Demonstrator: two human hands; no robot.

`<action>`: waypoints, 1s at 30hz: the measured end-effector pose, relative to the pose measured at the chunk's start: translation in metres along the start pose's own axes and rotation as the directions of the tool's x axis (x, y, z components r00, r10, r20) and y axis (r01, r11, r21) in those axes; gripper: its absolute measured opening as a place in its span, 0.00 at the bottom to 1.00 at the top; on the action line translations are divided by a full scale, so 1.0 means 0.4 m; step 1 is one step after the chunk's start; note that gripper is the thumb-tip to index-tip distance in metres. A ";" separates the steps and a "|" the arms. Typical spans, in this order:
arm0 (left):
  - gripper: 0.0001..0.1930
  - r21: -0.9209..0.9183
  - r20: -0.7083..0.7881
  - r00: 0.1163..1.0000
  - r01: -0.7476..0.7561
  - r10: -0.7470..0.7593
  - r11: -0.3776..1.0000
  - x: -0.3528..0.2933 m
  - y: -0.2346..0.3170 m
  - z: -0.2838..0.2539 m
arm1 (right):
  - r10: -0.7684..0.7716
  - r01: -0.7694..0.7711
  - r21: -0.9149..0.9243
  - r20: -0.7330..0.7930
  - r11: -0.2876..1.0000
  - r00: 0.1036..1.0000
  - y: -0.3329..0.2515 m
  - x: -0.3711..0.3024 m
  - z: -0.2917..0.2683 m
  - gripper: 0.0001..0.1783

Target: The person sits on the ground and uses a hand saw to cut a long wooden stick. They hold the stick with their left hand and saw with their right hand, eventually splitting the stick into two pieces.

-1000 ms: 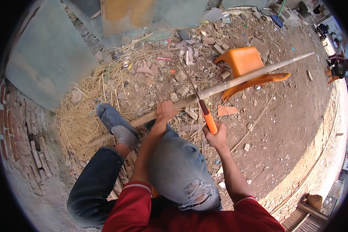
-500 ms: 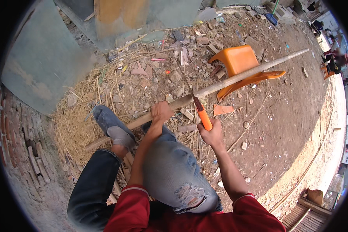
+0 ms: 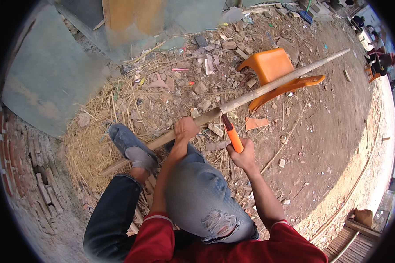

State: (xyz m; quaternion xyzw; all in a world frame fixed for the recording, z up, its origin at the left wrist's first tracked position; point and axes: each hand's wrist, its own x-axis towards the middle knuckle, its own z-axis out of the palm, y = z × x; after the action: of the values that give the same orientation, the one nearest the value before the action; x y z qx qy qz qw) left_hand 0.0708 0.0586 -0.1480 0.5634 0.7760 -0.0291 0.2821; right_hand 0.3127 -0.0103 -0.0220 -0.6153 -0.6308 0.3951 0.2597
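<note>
A long wooden pole (image 3: 277, 84) slants from beside my foot at lower left up to the far right. My left hand (image 3: 186, 128) is closed around it, left of the picture's middle. In my closed right hand (image 3: 242, 154) is the orange handle of a handsaw (image 3: 235, 139). The saw's dark end meets the near side of the pole, a short way right of my left hand. I cannot make out its blade past the pole. An orange plastic chair (image 3: 274, 65) lies tipped over beneath the pole's far part.
Dry straw (image 3: 85, 153) and broken rubble (image 3: 202, 87) cover the ground around my shoe (image 3: 129, 138). A brick wall (image 3: 28, 171) stands at left, with grey-green panels (image 3: 48, 79) behind. A bamboo slatted piece (image 3: 353, 247) lies at lower right. People (image 3: 377, 63) are far off at right.
The saw blade showed beyond the pole earlier; now it cannot be made out there. My right hand with the handle has shifted slightly down and right. My left hand still grips the pole.
</note>
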 end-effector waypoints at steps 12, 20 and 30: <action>0.18 -0.026 0.053 0.998 0.039 -0.038 0.999 -0.017 0.015 -0.009 | 0.194 -0.198 0.109 0.046 0.974 0.980 0.112 -0.138 -0.088 0.10; 0.18 -0.026 0.074 0.996 0.050 -0.048 0.998 0.010 -0.016 -0.022 | 0.225 -0.237 0.079 0.136 0.968 0.965 0.064 -0.537 -0.254 0.05; 0.17 -0.007 0.036 0.999 0.026 -0.026 1.000 -0.001 -0.007 -0.009 | 0.161 -0.172 0.149 0.084 0.974 0.983 0.042 -0.129 -0.093 0.09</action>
State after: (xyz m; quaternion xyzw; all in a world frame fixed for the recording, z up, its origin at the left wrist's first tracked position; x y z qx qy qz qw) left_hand 0.0670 0.0587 -0.1456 0.5517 0.7780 -0.0402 0.2977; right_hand 0.3582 -0.0553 -0.0068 -0.6293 -0.5531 0.4854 0.2500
